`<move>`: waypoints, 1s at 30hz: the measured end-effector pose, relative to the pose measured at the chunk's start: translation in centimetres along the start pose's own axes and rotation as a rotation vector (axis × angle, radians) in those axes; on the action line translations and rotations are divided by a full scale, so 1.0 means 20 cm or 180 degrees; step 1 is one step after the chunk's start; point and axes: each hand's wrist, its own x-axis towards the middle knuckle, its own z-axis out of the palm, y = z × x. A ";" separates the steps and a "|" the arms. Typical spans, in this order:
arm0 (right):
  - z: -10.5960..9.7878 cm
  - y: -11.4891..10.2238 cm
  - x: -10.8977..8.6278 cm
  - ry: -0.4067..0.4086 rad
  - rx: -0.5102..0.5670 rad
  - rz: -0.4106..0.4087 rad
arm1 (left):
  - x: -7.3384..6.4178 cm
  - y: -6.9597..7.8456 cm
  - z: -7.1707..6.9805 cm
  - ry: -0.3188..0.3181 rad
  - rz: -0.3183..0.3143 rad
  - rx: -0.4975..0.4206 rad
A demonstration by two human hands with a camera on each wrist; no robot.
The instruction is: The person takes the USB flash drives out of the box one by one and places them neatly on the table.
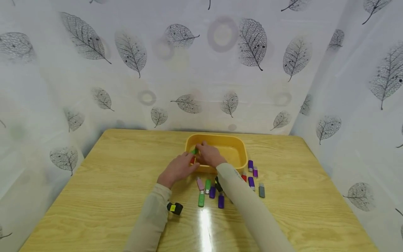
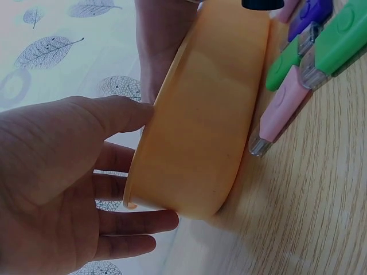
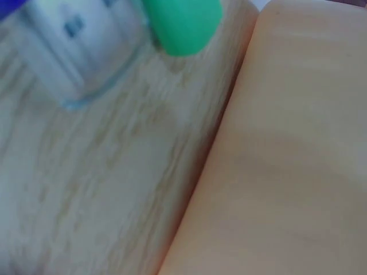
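Observation:
A yellow plastic basket point(image 1: 231, 140) stands at the back of the table. At its front left corner is my left hand point(image 1: 180, 168), gripping the rim. In the left wrist view the thumb of this hand point(image 2: 54, 172) meets the rim of the basket point(image 2: 195, 114), some fingers pass behind the wall, and two stretch along its end. My right hand point(image 1: 209, 154) reaches over the front wall into the basket's left side. Its fingertips seem to pinch a green USB stick point(image 1: 194, 151); the contact is small. Beside it shows a red USB stick point(image 1: 192, 160), partly hidden by the fingers.
In front of the basket lie a pink USB stick point(image 1: 200, 183), green ones point(image 1: 201, 199) and purple ones point(image 1: 221, 201). To the right are more purple sticks point(image 1: 251, 182), a red one point(image 1: 244, 177) and a grey one point(image 1: 262, 190). A leaf-patterned curtain point(image 1: 201, 70) hangs behind the table.

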 end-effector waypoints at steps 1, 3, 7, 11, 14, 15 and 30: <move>0.00 0.00 0.00 0.0015 -0.0002 -0.0001 | 0.00 0.00 0.00 -0.0003 -0.0004 -0.0004; 0.01 0.01 0.01 0.0053 -0.0002 0.0000 | 0.00 0.00 0.00 -0.0003 -0.0004 0.0000; 0.00 0.01 0.01 0.0099 0.0040 0.0012 | 0.01 0.00 0.00 0.0002 -0.0014 -0.0003; 0.00 0.02 0.01 0.0118 0.0058 -0.0011 | 0.01 0.00 0.00 -0.0008 -0.0009 0.0004; 0.01 0.02 0.01 0.0152 0.0054 -0.0038 | 0.01 0.00 0.00 -0.0008 -0.0006 0.0011; 0.01 0.02 0.01 0.0166 0.0047 -0.0046 | 0.01 0.00 0.00 -0.0002 -0.0004 0.0011; 0.02 0.02 0.03 0.0240 0.0050 0.0020 | 0.01 -0.01 0.01 0.0054 0.0045 0.0000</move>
